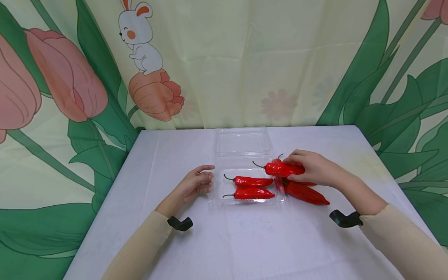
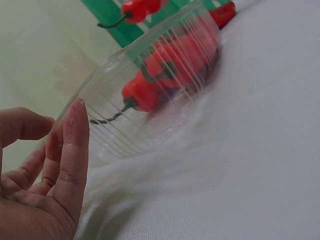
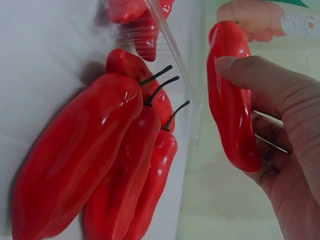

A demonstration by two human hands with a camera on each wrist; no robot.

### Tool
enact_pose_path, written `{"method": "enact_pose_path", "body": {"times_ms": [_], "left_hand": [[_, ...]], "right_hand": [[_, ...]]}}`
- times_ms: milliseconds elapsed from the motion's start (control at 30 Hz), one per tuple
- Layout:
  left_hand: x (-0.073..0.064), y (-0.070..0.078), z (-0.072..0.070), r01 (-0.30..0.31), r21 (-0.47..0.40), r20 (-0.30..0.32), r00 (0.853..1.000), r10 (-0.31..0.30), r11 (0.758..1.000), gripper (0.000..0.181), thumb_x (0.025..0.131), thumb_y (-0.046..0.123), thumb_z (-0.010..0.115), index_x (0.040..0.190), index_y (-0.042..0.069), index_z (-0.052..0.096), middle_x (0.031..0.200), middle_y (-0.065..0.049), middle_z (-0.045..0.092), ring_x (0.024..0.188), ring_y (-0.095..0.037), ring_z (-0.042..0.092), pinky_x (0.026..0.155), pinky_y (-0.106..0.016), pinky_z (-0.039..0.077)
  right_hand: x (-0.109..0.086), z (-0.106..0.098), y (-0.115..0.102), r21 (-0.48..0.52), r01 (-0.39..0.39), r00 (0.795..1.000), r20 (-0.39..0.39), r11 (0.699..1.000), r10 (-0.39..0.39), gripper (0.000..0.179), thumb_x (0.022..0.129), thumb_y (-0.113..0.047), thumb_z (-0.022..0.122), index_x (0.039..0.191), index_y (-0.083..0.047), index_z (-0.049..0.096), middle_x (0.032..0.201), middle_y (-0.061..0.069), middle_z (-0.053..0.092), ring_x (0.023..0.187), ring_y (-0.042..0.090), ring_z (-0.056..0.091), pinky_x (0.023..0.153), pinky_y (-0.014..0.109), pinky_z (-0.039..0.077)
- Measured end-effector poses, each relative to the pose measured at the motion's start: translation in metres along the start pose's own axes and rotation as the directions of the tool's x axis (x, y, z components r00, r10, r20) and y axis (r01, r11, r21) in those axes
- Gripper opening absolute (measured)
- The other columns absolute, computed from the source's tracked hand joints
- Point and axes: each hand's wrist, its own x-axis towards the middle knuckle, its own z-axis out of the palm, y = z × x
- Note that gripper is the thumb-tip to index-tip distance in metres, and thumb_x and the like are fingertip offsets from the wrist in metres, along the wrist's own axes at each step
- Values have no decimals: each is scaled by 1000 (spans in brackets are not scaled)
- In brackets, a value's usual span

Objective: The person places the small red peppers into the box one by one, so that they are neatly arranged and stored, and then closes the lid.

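Note:
My right hand [image 1: 311, 165] grips a glossy red chili pepper [image 1: 281, 169] by its body, the dark stem pointing left. In the right wrist view, the thumb lies along the held pepper's near side. Two red peppers [image 1: 253, 181] lie side by side in a clear plastic clamshell box [image 1: 221, 199], stems to the left. Several peppers [image 1: 307, 193] lie in a pile against the box's right side, partly covered by the hand. At the left edge of the box is my left hand [image 1: 196, 184], fingers loosely extended; in the left wrist view its fingertips [image 2: 76, 112] meet the rim.
The box's transparent lid [image 1: 242, 142] is folded back toward the far table edge. A white cloth covers the table [image 1: 245, 241]. Behind it hangs a curtain [image 1: 224, 66] printed with tulips and a rabbit. Each wrist carries a small black device [image 1: 180, 223].

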Motion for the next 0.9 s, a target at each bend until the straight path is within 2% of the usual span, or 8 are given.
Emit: {"method": "enact_pose_path", "body": {"times_ms": [367, 633, 900], "left_hand": [[-1, 0, 1, -2, -14, -3, 1000, 2, 1000, 51, 98, -1, 59, 147, 4, 46, 95, 2, 63, 73, -11, 64, 63, -25, 60], [0, 1, 3, 8, -7, -9, 1000, -8, 1000, 51, 99, 0, 59, 147, 4, 45, 97, 1, 63, 73, -11, 64, 63, -25, 60], [-1, 1, 1, 0, -5, -5, 1000, 0, 1000, 53, 99, 1, 60, 149, 2, 43, 98, 1, 63, 74, -11, 64, 63, -24, 60]], "right_hand": [[17, 7, -9, 19, 35, 999, 1, 999, -35, 55, 77, -17, 90, 128, -10, 71, 121, 10, 67, 110, 29, 64, 80, 41, 64], [32, 15, -13, 30, 35, 999, 22, 999, -35, 56, 79, -21, 90, 131, -10, 70, 123, 10, 67, 112, 29, 64, 85, 43, 63], [47, 23, -20, 40, 22, 999, 47, 999, -24, 59, 79, -22, 90, 133, -11, 68, 126, 9, 65, 114, 28, 64, 85, 42, 64]]}}
